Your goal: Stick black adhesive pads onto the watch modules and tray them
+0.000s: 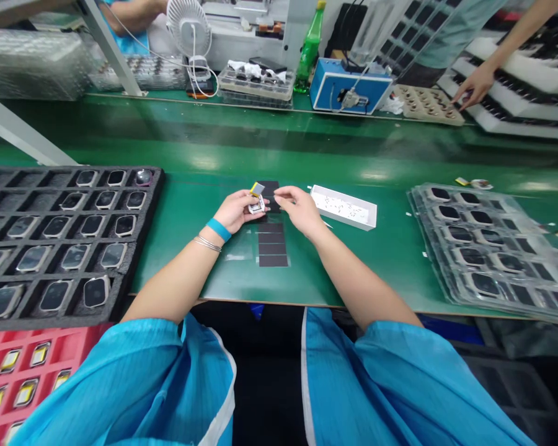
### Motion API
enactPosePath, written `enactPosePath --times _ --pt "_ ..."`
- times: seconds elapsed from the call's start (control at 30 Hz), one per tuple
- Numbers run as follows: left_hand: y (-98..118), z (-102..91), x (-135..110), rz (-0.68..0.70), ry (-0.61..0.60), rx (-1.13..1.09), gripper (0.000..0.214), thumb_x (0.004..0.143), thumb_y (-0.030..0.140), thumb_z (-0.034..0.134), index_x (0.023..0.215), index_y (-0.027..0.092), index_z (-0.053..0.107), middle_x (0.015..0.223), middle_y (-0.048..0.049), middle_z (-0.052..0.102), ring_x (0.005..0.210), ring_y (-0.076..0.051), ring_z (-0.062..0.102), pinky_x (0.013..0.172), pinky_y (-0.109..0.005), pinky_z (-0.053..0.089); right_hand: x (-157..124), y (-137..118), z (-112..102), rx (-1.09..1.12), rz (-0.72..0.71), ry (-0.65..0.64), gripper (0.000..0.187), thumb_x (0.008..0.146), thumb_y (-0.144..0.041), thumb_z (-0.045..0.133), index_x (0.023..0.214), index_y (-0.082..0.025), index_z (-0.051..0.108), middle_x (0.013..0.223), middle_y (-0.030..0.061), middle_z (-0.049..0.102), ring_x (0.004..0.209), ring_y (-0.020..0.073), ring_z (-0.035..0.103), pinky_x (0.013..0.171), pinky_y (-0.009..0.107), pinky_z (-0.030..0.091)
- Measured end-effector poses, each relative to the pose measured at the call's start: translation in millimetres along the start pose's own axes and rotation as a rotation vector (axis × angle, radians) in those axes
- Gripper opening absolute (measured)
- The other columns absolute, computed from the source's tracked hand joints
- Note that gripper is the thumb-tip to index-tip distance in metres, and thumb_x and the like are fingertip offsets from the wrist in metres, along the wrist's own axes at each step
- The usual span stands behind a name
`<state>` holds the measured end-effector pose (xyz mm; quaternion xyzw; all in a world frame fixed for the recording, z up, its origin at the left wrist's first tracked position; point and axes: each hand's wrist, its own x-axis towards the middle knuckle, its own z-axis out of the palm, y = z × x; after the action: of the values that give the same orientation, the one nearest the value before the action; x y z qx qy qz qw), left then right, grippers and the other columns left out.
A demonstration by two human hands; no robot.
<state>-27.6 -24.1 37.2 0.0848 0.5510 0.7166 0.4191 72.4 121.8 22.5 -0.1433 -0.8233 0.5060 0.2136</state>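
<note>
The left hand [232,214] grasps one watch case [256,207] above the tabletop [390,257], in from its near edge; one white box [371,217] lies beside the right hand [303,212], whose grip I cannot tell.

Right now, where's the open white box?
In the head view, the white box sits on the green bench, just right of the right hand and left of the stacked clear trays.

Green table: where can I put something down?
Mostly bare table between the white box and clear trays; another patch between black tray and left hand. It's crowded from there across dark strips to right hand.
</note>
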Motion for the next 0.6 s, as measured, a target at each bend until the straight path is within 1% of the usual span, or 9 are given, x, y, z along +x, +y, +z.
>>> enactPosePath --times 0.07,0.1,0.13,0.2,0.27,0.37,0.47,0.6 --pt "4.1 -6.8 3.7 0.022 0.041 -0.035 0.015 0.072 0.007 0.063 0.084 0.014 0.056 0.081 -0.0066 0.073 0.074 -0.016 0.070 0.076 -0.033 0.057 5.8 -1.2 1.7 -0.140 0.000 -0.121 0.008 0.083 -0.021 0.064 0.085 -0.019 0.071 0.089 0.0041 0.069 0.082 0.0190 0.063 0.086 0.037 0.050" --pt "4.9 -9.5 5.3 0.025 0.045 -0.046 0.015 0.071 0.007 0.063 0.083 0.014 0.056 0.082 -0.0072 0.073 0.077 -0.017 0.070 0.080 -0.036 0.057 6.7 -1.8 3.7 -0.226 -0.011 -0.163 0.008 0.082 -0.018 0.064 0.081 -0.019 0.071 0.088 0.0046 0.068 0.082 0.0196 0.063 0.086 0.038 0.049" --pt "5.0 -11.5 6.6 0.025 0.041 -0.051 0.016 0.071 0.008 0.064 0.083 0.014 0.056 0.084 -0.0075 0.073 0.080 -0.017 0.070 0.084 -0.039 0.056 6.2 -2.1 6.5 -0.311 -0.024 -0.178 0.010 0.081 -0.014 0.063 0.078 -0.018 0.071 0.088 0.0056 0.068 0.084 0.0204 0.062 0.088 0.039 0.048" --pt "3.6 -13.4 8.2 0.021 0.034 -0.052 0.016 0.071 0.009 0.065 0.082 0.014 0.057 0.085 -0.0076 0.073 0.083 -0.017 0.069 0.089 -0.044 0.054 2.6 -1.1 13.3 -0.452 -0.061 -0.153 0.013 0.080 -0.009 0.062 0.076 -0.017 0.071 0.092 0.0082 0.066 0.089 0.0223 0.061 0.092 0.041 0.046" --pt "1.9 -13.3 8.2 0.012 0.027 -0.054 0.014 0.071 0.010 0.064 0.082 0.015 0.057 0.086 -0.0070 0.073 0.083 -0.017 0.068 0.090 -0.046 0.053 -2.4 2.1 19.2 -0.531 -0.113 -0.124 0.013 0.081 -0.007 0.062 0.077 -0.016 0.071 0.095 0.0099 0.065 0.093 0.0238 0.059 0.096 0.043 0.044" --pt "1.2 -12.2 6.7 0.008 0.003 -0.067 0.014 0.072 0.010 0.064 0.083 0.015 0.057 0.087 -0.0067 0.074 0.084 -0.017 0.067 0.091 -0.049 0.053 -7.2 8.5 22.9 -0.560 -0.157 -0.126 0.011 0.082 -0.010 0.062 0.079 -0.017 0.071 0.098 0.0103 0.063 0.095 0.0246 0.058 0.097 0.045 0.042" --pt "1.2 -11.5 5.4 0.006 -0.003 -0.064 0.016 0.071 0.011 0.067 0.083 0.015 0.057 0.087 -0.0076 0.074 0.085 -0.018 0.067 0.091 -0.050 0.052 -7.6 14.0 22.1 -0.560 -0.152 -0.125 0.009 0.082 -0.012 0.065 0.083 -0.017 0.072 0.101 0.0110 0.063 0.099 0.0256 0.057 0.099 0.047 0.042" --pt "-0.1 -10.1 4.7 0.001 -0.006 -0.060 0.020 0.068 0.012 0.071 0.082 0.015 0.057 0.086 -0.0077 0.073 0.084 -0.019 0.068 0.091 -0.049 0.051 -3.9 20.1 21.6 -0.518 -0.155 -0.109 0.005 0.081 -0.015 0.067 0.079 -0.018 0.072 0.099 0.0099 0.061 0.099 0.0254 0.058 0.099 0.047 0.043"
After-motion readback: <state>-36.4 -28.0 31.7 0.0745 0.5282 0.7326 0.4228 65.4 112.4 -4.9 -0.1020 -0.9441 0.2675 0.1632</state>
